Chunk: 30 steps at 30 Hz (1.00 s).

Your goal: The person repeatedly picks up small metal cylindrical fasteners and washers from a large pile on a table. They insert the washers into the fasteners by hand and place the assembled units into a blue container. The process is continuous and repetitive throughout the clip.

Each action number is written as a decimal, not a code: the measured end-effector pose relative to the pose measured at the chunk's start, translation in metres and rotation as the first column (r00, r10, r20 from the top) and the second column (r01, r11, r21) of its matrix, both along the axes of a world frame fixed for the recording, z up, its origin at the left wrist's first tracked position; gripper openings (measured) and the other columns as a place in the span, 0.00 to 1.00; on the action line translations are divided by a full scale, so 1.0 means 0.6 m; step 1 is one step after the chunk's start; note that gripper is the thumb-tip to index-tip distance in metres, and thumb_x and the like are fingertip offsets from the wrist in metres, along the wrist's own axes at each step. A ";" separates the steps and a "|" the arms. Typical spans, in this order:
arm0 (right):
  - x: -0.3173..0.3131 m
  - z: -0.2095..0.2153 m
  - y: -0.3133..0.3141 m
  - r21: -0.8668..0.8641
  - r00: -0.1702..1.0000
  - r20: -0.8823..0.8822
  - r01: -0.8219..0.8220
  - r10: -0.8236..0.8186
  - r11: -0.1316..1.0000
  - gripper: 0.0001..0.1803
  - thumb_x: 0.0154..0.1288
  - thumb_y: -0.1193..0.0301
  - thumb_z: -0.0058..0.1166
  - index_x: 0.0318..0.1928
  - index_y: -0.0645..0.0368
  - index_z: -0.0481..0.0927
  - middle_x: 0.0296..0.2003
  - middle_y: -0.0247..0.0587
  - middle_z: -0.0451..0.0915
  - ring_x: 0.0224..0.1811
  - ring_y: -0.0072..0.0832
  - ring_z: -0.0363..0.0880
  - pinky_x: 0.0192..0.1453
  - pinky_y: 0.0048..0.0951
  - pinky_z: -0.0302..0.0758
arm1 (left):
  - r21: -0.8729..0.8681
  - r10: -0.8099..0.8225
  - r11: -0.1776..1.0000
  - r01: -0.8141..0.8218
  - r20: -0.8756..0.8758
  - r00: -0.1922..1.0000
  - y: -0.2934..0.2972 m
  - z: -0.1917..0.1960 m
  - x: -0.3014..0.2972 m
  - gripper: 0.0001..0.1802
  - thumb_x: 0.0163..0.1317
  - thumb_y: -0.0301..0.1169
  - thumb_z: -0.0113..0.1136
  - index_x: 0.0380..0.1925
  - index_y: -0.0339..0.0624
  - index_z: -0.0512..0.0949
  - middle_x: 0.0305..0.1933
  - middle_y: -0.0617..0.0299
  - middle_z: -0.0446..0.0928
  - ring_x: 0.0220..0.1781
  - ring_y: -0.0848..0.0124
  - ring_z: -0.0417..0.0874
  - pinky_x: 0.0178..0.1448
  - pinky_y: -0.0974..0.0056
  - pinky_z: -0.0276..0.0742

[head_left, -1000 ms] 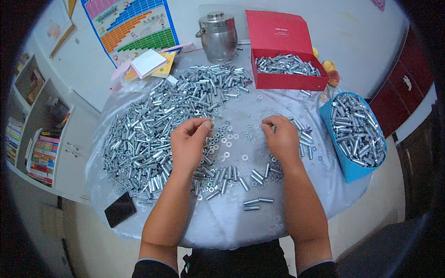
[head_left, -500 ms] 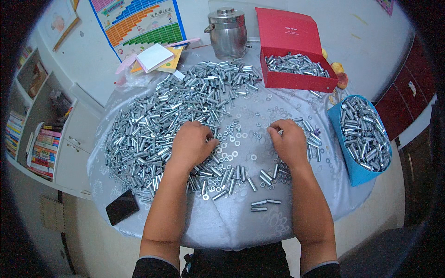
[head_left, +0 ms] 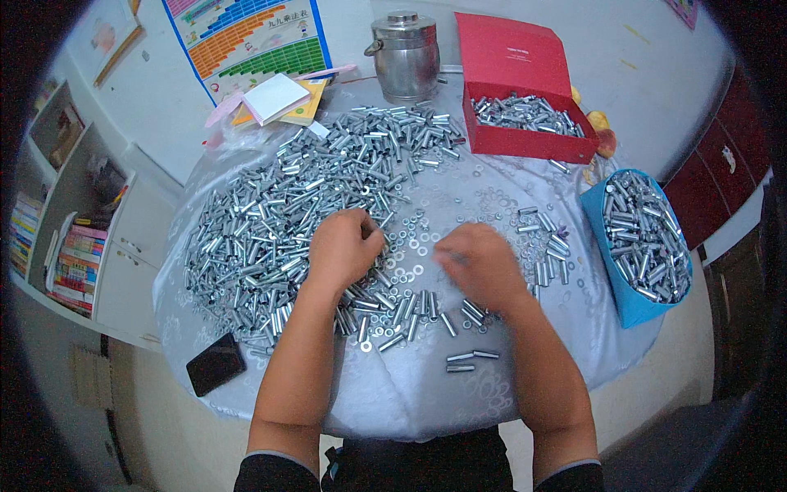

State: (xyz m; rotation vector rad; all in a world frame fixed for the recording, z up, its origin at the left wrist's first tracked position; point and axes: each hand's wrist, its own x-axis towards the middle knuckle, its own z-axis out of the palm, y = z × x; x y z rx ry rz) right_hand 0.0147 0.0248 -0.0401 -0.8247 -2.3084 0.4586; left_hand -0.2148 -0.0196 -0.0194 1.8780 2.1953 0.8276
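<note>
A round table under a pale patterned cloth (head_left: pixel 426 402) carries a big heap of short silver metal sleeves (head_left: pixel 287 205) and a scatter of small washers (head_left: pixel 426 225). My left hand (head_left: pixel 344 246) rests knuckles up at the heap's right edge, fingers curled over parts I cannot make out. My right hand (head_left: pixel 479 264) is blurred, fingers drawn together above the washers with a small metal piece seeming to be between the fingertips. Loose sleeves (head_left: pixel 467 361) lie in front of both hands.
A red box (head_left: pixel 525 139) holding sleeves stands open at the back. A blue bin (head_left: pixel 631 303) full of sleeves sits at the right edge. A steel pot (head_left: pixel 406 53), notepads (head_left: pixel 275 97), a black phone (head_left: pixel 216 364) and a bookshelf (head_left: pixel 70 254) are also around.
My right hand has slid left toward the washers at the table's middle. My left hand has stayed at the heap's edge.
</note>
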 end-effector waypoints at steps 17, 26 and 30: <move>-0.031 0.003 -0.028 0.004 0.970 0.244 -0.017 0.015 1.000 0.08 0.56 0.67 0.59 0.31 0.58 0.80 0.33 0.42 0.77 0.42 0.39 0.77 0.46 0.43 0.74 | -0.037 -0.052 0.976 0.215 0.917 0.394 0.003 0.004 0.002 0.10 0.62 0.30 0.61 0.42 0.38 0.82 0.28 0.68 0.79 0.25 0.80 0.74 0.30 0.74 0.70; -0.002 0.008 -0.007 -0.682 0.802 -0.523 -0.192 -0.287 0.705 0.10 0.57 0.77 0.64 0.39 0.62 0.77 0.32 0.36 0.81 0.31 0.19 0.78 0.35 0.22 0.75 | 0.041 -0.031 0.958 0.283 0.999 -0.040 0.006 -0.004 0.025 0.07 0.66 0.29 0.57 0.40 0.38 0.77 0.35 0.58 0.82 0.28 0.74 0.82 0.28 0.72 0.77; 0.000 0.011 -0.005 -0.707 0.776 -0.576 -0.316 -0.256 0.633 0.13 0.58 0.77 0.63 0.44 0.64 0.77 0.32 0.37 0.82 0.31 0.20 0.78 0.35 0.23 0.76 | 0.090 -0.054 0.958 0.273 0.989 -0.135 0.002 -0.001 0.042 0.08 0.65 0.27 0.57 0.43 0.37 0.75 0.37 0.54 0.83 0.31 0.71 0.84 0.30 0.72 0.80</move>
